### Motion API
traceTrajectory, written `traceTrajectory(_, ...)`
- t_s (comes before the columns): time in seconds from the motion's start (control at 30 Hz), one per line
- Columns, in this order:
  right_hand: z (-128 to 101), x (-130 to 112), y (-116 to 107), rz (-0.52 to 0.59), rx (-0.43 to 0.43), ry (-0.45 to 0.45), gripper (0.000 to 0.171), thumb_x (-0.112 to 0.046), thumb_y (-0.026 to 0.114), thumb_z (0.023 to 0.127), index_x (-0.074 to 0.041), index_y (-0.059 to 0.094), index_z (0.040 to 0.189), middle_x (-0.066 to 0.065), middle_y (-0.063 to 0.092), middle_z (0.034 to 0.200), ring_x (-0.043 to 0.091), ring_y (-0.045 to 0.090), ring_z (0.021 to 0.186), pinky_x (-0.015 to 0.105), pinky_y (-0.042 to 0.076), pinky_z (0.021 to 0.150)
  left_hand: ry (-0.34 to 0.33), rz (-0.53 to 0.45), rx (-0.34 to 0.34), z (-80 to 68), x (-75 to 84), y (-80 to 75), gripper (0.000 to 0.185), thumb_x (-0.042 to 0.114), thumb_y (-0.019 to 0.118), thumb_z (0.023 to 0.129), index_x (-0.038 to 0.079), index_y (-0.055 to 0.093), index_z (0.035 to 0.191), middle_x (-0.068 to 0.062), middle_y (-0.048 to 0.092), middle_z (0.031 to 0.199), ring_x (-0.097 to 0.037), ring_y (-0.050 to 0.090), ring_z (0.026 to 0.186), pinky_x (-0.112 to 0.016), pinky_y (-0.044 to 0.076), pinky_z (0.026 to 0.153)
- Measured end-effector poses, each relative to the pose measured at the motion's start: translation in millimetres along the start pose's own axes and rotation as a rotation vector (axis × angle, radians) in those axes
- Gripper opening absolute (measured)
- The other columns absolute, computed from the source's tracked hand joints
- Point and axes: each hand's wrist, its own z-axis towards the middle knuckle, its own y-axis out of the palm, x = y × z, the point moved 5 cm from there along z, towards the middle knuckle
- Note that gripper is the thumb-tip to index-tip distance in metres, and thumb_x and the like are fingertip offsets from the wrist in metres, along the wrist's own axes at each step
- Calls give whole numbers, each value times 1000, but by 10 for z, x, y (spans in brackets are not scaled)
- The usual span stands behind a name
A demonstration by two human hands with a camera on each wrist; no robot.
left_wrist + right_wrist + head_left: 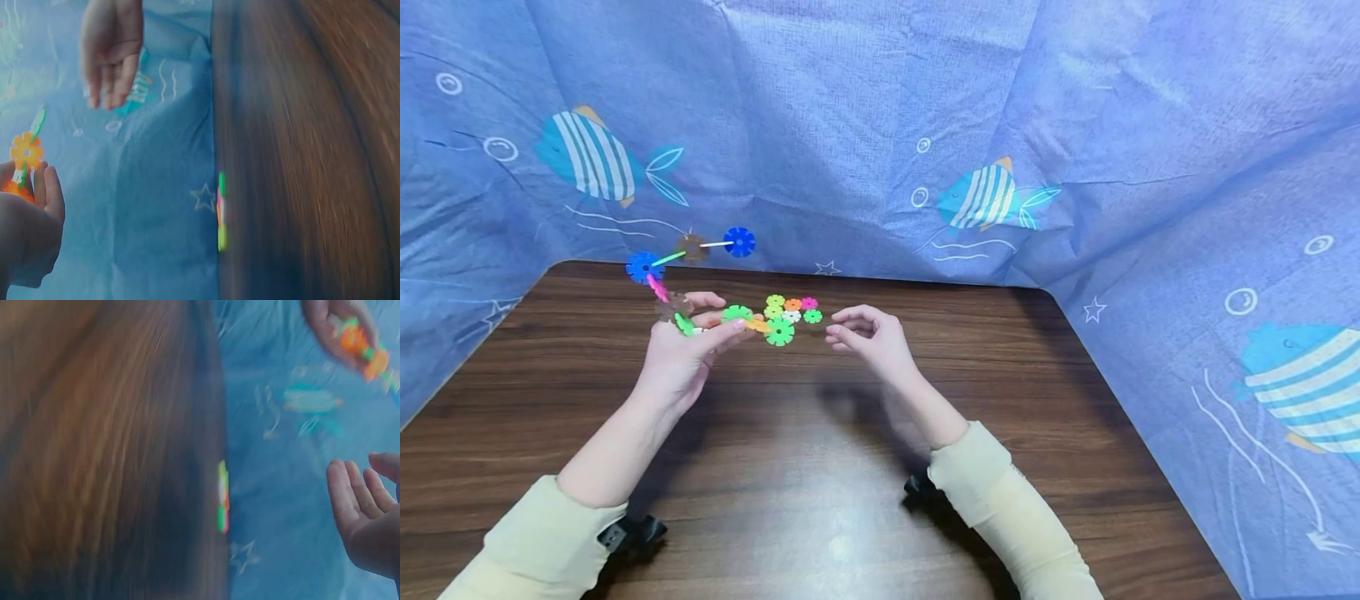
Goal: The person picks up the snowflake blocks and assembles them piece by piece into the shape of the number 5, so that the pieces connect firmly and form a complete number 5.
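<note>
- Sleeves (542, 533) sit closest, above the wooden table (820, 500).
- Left hand (681, 358) grips the toy chain (700, 287), which runs up and left.
- Right hand (868, 333) hangs loose, holding nothing, just right of the loose flower discs (790, 315).

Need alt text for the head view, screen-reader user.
A person's left hand holds up a chain of colourful plastic snowflake discs, while the right hand hovers empty, fingers loosely curled. More loose discs lie on the dark wooden table, ringed by a blue fish-print cloth.
</note>
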Motion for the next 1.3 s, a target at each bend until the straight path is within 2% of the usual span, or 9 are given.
traceTrajectory(0.13, 208, 177, -60, -201, 28, 21, 24, -4, 68, 85, 7, 64, 106, 23, 69, 96, 32, 68, 87, 41, 56, 76, -3, -1, -6, 5, 29, -62, 29, -17, 59, 83, 1, 49, 103, -11, 73, 84, -20, 71, 79, -31, 55, 75)
traceTrajectory(0.23, 384, 314, -64, -363, 31, 27, 22, -9, 71, 84, 1, 68, 104, 14, 72, 93, 20, 68, 82, 32, 56, 73, -9, -14, -11, 3, 29, -85, 29, -19, 58, 83, 2, 51, 102, -11, 73, 84, -20, 71, 80, -32, 55, 76)
traceTrajectory(0.4, 663, 535, -28, -547, 24, 33, 20, -14, 72, 83, -6, 71, 102, 6, 73, 92, 12, 66, 84, 21, 49, 77, -11, -37, -21, -2, 18, -95, 28, -20, 55, 84, 0, 50, 103, -11, 73, 82, -20, 71, 81, -32, 55, 76)
traceTrajectory(0.63, 872, 732, 3, -671, 15, 102, 21, -15, 71, 83, -8, 72, 102, 6, 72, 97, 18, 65, 95, 30, 48, 89, -27, -50, -15, -8, 0, -128, 27, -17, 55, 85, -1, 47, 104, -12, 72, 83, -19, 71, 80, -31, 55, 77)
traceTrajectory(0.77, 917, 822, -22, -699, 0, 133, 21, -16, 71, 84, -7, 72, 103, 5, 73, 97, 18, 65, 95, 29, 48, 88, -36, -49, -17, -9, -12, -145, 27, -17, 55, 85, 1, 49, 103, -12, 73, 84, -19, 71, 81, -31, 55, 76)
traceTrajectory(0.97, 970, 898, -21, -745, -24, 126, 21, -18, 72, 83, -8, 73, 102, 4, 73, 97, 17, 65, 93, 27, 48, 86, -51, -41, -19, -11, -28, -165, 27, -17, 55, 85, 2, 49, 103, -11, 73, 84, -19, 71, 82, -31, 55, 77)
traceTrajectory(1.1, 999, 935, 17, -836, -44, 140, 24, -23, 70, 85, -15, 72, 108, 1, 72, 102, 16, 64, 100, 29, 46, 89, -59, -51, -18, -7, -42, -181, 27, -18, 54, 86, 3, 51, 102, -12, 73, 84, -19, 71, 82, -32, 54, 79)
traceTrajectory(1.3, 993, 968, 44, -958, -52, 199, 22, -31, 70, 85, -28, 73, 106, -5, 71, 106, 15, 61, 106, 36, 47, 85, -57, -72, -23, 3, -45, -204, 27, -19, 54, 85, 3, 53, 101, -13, 72, 85, -20, 71, 83, -35, 54, 80)
